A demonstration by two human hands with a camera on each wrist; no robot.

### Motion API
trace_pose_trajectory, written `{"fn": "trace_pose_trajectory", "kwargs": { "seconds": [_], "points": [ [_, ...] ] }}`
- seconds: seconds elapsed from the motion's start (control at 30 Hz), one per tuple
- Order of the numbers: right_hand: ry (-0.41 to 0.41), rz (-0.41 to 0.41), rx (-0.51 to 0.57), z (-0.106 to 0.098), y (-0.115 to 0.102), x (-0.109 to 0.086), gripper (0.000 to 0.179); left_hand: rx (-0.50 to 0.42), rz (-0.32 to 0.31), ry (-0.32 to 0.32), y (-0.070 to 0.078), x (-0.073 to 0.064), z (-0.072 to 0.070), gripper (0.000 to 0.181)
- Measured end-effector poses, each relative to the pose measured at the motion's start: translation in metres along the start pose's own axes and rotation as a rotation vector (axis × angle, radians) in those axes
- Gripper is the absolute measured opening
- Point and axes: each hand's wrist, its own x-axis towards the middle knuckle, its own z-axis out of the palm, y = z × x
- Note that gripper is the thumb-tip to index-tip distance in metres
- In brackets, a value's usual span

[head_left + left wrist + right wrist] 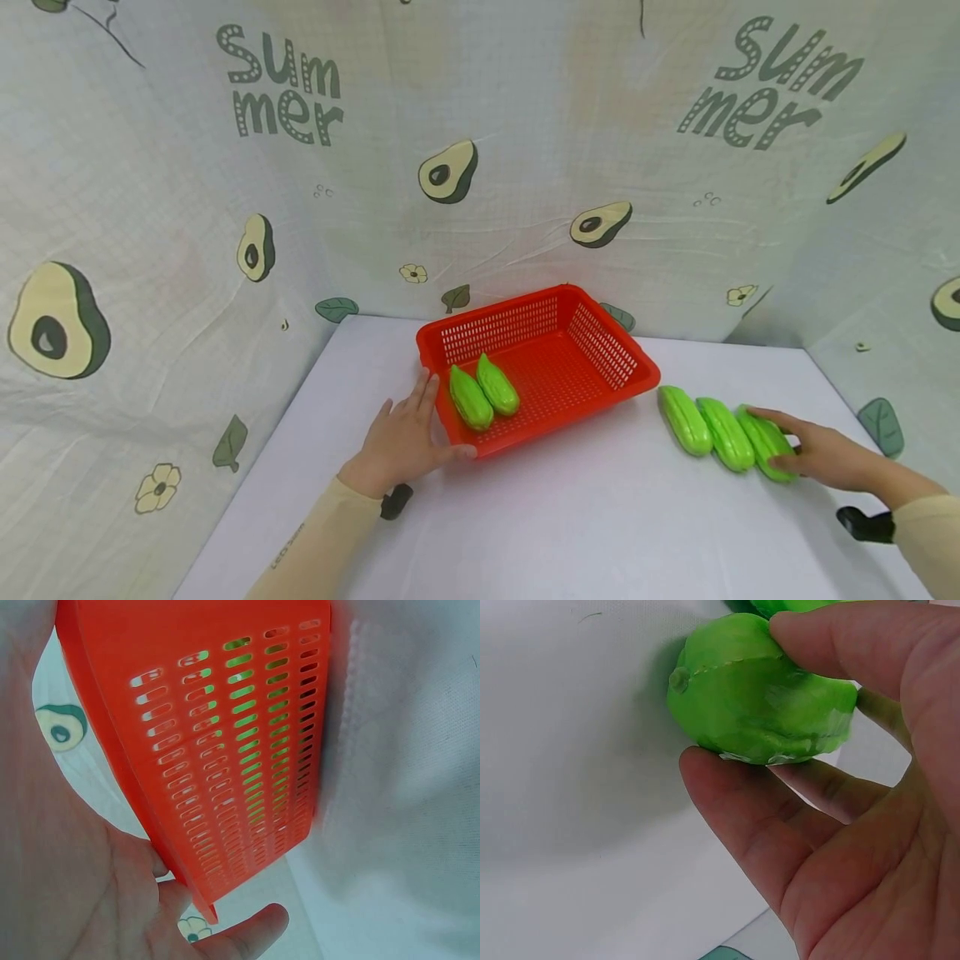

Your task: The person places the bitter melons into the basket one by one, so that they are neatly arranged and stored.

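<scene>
In the head view my left hand point(405, 442) rests against the left side of a red plastic basket point(577, 423), fingers extended along its rim and thumb at the front corner. The left wrist view shows the basket's slotted side wall point(217, 765) close to the palm. Two green, ridged, elongated fruits point(471, 398) lie side by side inside the basket. On the right, my right hand point(828, 454) holds the rightmost green fruit point(761, 437) of a row of three. Up close, thumb and fingers pinch this fruit point(735, 697) from opposite sides.
Beside the held fruit lie two more green fruits, a middle one point(726, 435) and a left one point(686, 422). All are on a white table point(570, 525). Behind and at the sides hangs a printed cloth point(525, 100) with avocados and lettering.
</scene>
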Motion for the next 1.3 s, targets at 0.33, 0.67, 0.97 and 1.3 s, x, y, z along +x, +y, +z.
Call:
{"fn": "trace_pose_trajectory", "kwargs": {
  "seconds": [0.33,0.67,0.97,1.3],
  "points": [
    [0.074,-0.065,-0.038,-0.017,-0.004,-0.008,0.091,-0.009,-0.003,-0.008,0.002,-0.001,-0.003,0.123],
    [0.086,-0.187,0.033,-0.061,-0.068,-0.003,0.085,-0.007,-0.004,-0.018,0.001,0.0,-0.002,0.125],
    [-0.003,-0.291,0.117,-0.085,-0.165,0.039,0.078,-0.021,-0.014,-0.017,-0.002,0.0,0.0,0.126],
    [-0.087,-0.382,0.059,-0.07,-0.242,0.103,0.074,-0.021,-0.017,-0.024,-0.001,-0.001,0.0,0.126]
  ]
}}
